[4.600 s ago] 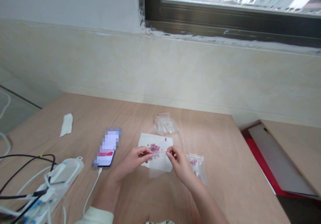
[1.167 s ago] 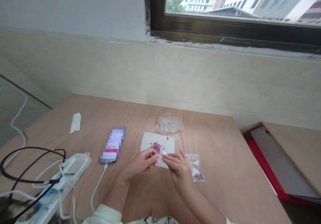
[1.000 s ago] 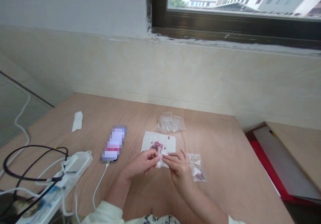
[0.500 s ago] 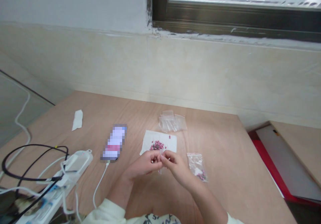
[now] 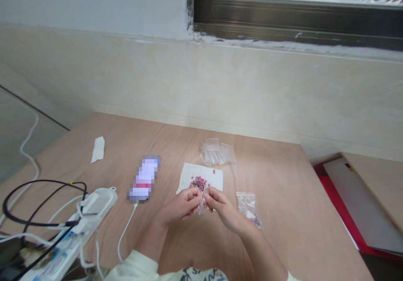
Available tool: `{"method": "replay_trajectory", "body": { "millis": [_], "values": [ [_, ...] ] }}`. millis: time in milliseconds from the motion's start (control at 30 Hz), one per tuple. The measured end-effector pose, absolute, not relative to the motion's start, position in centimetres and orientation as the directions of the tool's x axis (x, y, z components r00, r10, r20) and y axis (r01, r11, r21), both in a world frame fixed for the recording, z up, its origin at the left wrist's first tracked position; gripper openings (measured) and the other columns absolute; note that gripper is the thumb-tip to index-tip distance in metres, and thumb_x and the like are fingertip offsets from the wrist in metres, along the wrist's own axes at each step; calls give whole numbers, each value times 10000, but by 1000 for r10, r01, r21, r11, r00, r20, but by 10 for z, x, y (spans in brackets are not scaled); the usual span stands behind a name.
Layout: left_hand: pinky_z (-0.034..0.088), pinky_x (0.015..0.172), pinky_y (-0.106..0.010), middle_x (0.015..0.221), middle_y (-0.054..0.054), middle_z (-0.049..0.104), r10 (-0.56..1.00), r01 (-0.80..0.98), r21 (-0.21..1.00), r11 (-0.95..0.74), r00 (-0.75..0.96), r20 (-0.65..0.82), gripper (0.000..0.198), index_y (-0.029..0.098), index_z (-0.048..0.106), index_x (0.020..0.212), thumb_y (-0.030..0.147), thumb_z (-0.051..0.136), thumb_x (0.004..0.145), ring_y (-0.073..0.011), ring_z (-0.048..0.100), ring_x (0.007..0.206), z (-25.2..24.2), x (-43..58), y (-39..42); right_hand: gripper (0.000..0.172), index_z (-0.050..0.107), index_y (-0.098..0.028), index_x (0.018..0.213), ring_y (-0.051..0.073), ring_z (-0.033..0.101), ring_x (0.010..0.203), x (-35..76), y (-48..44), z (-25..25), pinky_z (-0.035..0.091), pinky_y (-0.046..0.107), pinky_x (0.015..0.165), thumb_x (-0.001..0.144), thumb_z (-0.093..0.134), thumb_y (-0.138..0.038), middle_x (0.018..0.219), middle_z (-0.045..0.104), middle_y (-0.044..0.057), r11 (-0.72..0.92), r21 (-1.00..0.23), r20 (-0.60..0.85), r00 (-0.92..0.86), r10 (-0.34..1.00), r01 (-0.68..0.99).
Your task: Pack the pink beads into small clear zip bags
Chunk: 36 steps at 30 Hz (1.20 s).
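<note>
My left hand (image 5: 181, 205) and my right hand (image 5: 222, 208) meet fingertip to fingertip over the wooden table (image 5: 283, 214), both pinching a small clear plastic bag (image 5: 200, 205) between them. Just beyond the fingers lies a white paper sheet (image 5: 214, 177) with a little heap of pink beads (image 5: 198, 183) on it. A filled clear bag with pink beads (image 5: 248, 207) lies right of my right hand. A pile of empty clear bags (image 5: 217, 153) sits farther back.
A phone (image 5: 144, 178) on a white charging cable (image 5: 124, 235) lies left of my hands. A white power strip (image 5: 91, 205) with black and white cables is at the near left. A folded white tissue (image 5: 98, 148) lies far left. A red-edged board (image 5: 352, 214) stands right of the table.
Earlier my hands held the bag stretched wide by its top edge. They have since drawn together and now pinch the bag close between the fingertips. The view has tilted down slightly.
</note>
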State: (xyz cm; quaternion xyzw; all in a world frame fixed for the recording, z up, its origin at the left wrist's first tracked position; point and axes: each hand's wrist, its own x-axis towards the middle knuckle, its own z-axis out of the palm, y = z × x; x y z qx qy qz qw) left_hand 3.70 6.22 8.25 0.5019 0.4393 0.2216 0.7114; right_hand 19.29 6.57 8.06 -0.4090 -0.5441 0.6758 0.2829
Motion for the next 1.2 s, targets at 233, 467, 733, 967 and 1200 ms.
{"method": "replay_trajectory", "body": {
  "millis": [233, 467, 733, 967, 1200],
  "values": [
    [242, 427, -170, 519, 67, 342, 821, 216, 950, 225, 483, -304, 273, 154, 374, 557, 326, 414, 764, -50, 311, 464, 89, 42, 62, 224, 390, -170, 610, 98, 345, 576, 197, 66, 95, 273, 220, 531, 778, 396, -319, 595, 365, -36, -84, -953, -230, -510, 829, 292],
    [217, 459, -189, 528, 66, 278, 936, 321, 941, 106, 286, -204, 195, 161, 358, 546, 220, 393, 728, -68, 282, 502, 77, 34, 66, 202, 310, -178, 494, 74, 298, 482, 202, 65, 87, 208, 205, 447, 679, 392, -171, 481, 290, -56, -98, -888, -248, -288, 925, 449],
    [251, 484, -189, 536, 60, 355, 909, 395, 919, 14, 377, -175, 185, 160, 387, 548, 185, 387, 731, -73, 333, 518, 103, 57, 48, 96, 460, -167, 688, 74, 411, 366, 186, 57, 68, 286, 171, 316, 684, 416, -252, 465, 433, -53, -320, -916, -385, -312, 868, 241],
    [354, 608, -206, 755, 20, 478, 954, 281, 934, 220, 137, -266, 230, 199, 449, 908, 382, 369, 793, -107, 450, 672, 89, 28, 50, 275, 499, -149, 756, 40, 375, 300, 200, 73, 59, 301, 175, 275, 651, 502, -403, 525, 493, -41, -423, -904, -381, -332, 863, -63],
    [328, 401, -179, 526, 45, 466, 847, 75, 885, 460, 262, -462, 353, 149, 462, 690, 496, 414, 733, -62, 419, 418, 47, 11, 52, 394, 413, -183, 782, 56, 390, 287, 180, 76, 44, 320, 180, 260, 587, 579, -483, 495, 482, -71, -475, -863, -398, -352, 847, -170]
  ]
}}
